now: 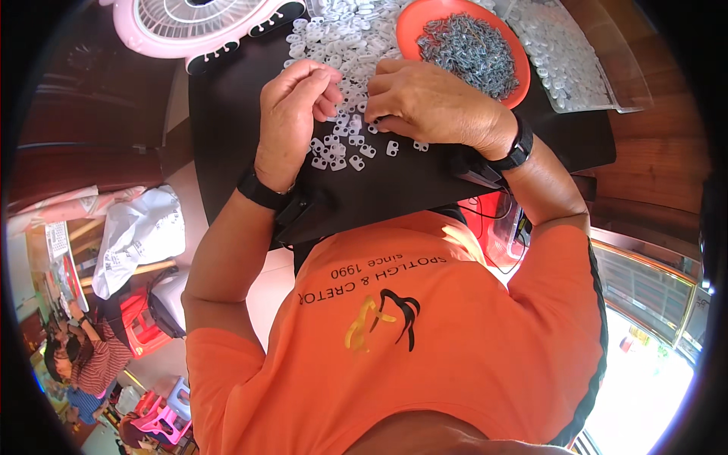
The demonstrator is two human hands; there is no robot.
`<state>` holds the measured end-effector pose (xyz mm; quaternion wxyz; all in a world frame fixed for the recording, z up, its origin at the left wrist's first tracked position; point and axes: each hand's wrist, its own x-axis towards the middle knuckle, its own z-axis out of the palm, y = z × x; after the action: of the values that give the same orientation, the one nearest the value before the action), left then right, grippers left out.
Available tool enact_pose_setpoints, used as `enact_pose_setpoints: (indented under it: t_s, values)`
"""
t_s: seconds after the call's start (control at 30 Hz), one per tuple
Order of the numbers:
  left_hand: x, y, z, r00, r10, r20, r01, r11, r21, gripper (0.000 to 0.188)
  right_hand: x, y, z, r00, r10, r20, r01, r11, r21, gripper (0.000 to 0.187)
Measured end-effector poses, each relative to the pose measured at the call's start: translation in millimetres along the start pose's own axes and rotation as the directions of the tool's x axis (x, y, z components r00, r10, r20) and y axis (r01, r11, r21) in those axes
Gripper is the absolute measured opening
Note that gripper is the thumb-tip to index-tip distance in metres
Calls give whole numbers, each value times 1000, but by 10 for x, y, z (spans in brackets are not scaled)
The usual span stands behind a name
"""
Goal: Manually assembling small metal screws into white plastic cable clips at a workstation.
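White plastic pieces (334, 45) lie on the dark bench (235, 129) from its far edge toward the near one, between a pink fan (130, 29) and an orange bowl (409, 34) of metal parts (466, 57). The left hand (292, 102) and right hand (425, 100) bunch their fingers above them; whether they pinch anything cannot be told. A red stool (140, 324) stands past the bench's left edge.

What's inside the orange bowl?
A heap of small grey pieces is in the orange bowl. They cover most of its bottom, so what's underneath can't be seen.
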<state>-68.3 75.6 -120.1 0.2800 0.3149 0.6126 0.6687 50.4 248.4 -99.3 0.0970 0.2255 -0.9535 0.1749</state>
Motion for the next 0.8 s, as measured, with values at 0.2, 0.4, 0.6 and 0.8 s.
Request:
enact_pose_setpoints:
  t_s: [0.2, 0.4, 0.6, 0.8]
  values:
    - [-10, 15, -3, 1000, 0, 0, 0, 1000, 20, 24, 25, -17, 38, 999, 29, 31, -28, 999, -32, 10]
    - [-11, -2, 1, 1000, -2, 7, 2, 999, 35, 24, 26, -13, 69, 1000, 16, 1, -15, 999, -44, 12]
    - [-10, -8, 20, 1000, -3, 19, 2, 999, 44, 25, 32, -26, 86, 999, 34, 10, -33, 998, -61, 13]
    - [-15, 4, 31, 1000, -3, 17, 2, 999, 49, 25, 26, -29, 96, 999, 44, 22, -42, 997, -72, 13]
